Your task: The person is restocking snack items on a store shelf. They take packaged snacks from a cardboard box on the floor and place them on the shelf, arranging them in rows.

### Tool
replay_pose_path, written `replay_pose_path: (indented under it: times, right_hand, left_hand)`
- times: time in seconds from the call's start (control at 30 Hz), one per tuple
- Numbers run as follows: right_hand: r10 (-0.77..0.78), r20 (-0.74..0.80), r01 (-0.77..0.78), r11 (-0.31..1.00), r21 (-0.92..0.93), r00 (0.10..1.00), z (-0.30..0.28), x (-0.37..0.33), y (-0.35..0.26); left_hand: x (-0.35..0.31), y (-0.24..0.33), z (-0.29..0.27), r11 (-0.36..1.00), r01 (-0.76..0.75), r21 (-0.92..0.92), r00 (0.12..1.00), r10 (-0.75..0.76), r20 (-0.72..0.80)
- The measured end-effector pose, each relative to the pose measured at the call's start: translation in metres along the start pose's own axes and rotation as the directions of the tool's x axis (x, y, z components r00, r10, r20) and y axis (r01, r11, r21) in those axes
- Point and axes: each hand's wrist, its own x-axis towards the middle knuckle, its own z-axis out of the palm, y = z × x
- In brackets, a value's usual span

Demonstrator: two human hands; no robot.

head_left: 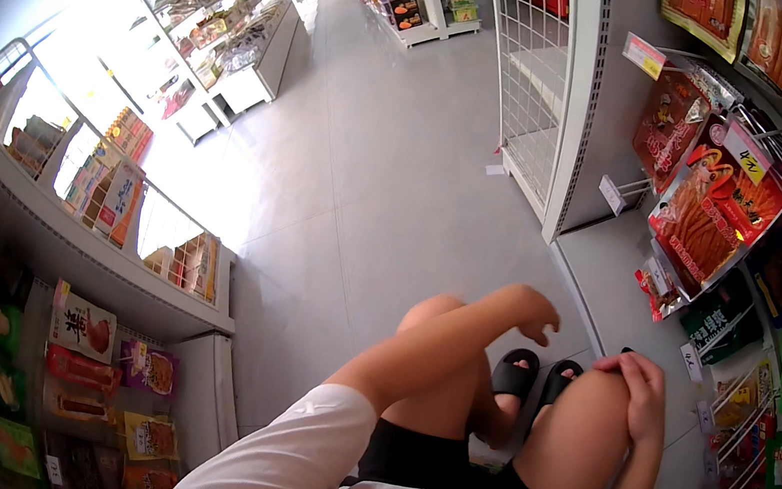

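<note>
I am squatting, with my knees bent in front of me. My left hand (530, 316) hangs in the air past my left knee, its fingers loosely bent and apart, holding nothing I can see. My right hand (647, 394) rests on my right knee, fingers laid along the skin. A small dark thing (627, 351) shows by its fingertips; I cannot make out what it is. Closest on the right are red snack packets (715, 207) hanging from wire hooks. Black slippers (515, 373) are on my feet, below my hands.
A shelf unit (225, 306) with bagged snacks (86, 325) stands at left, boxes (115, 193) on top. On the right, a white rack with a wire grid (535, 94) borders the packet hooks. Grey tiled floor (396, 144) runs to farther shelves (230, 38).
</note>
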Motion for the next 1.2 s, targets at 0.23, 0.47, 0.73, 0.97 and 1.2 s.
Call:
replay_pose_path:
  times: [0.23, 0.47, 0.73, 0.97, 1.2]
  right_hand:
    - [-0.181, -0.311, -0.042, 0.804, -0.593, 0.933, -0.04, 0.106, 0.223]
    - [-0.067, -0.372, -0.301, 0.466, -0.832, 0.926, -0.065, 0.093, 0.326]
    - [-0.19, -0.257, -0.105, 0.575, -0.812, 0.948, -0.078, 0.062, 0.337]
    - [-0.001, -0.203, -0.155, 0.64, -0.753, 0.979, -0.105, 0.041, 0.349]
    - [-0.251, -0.288, 0.004, 0.759, -0.651, 0.924, -0.108, 0.022, 0.328]
  left_hand:
    - [-0.046, -0.001, 0.033, 0.965, 0.238, 0.109, 0.966, -0.224, -0.127]
    - [-0.157, 0.077, 0.125, 0.994, -0.024, 0.106, 0.862, 0.075, -0.501]
    - [-0.214, 0.148, 0.15, 0.972, 0.133, -0.195, 0.882, -0.206, -0.423]
    - [-0.261, 0.181, 0.14, 0.944, 0.08, -0.32, 0.698, -0.282, -0.658]
    - [-0.293, 0.194, 0.122, 0.943, 0.04, -0.331, 0.555, -0.296, -0.777]
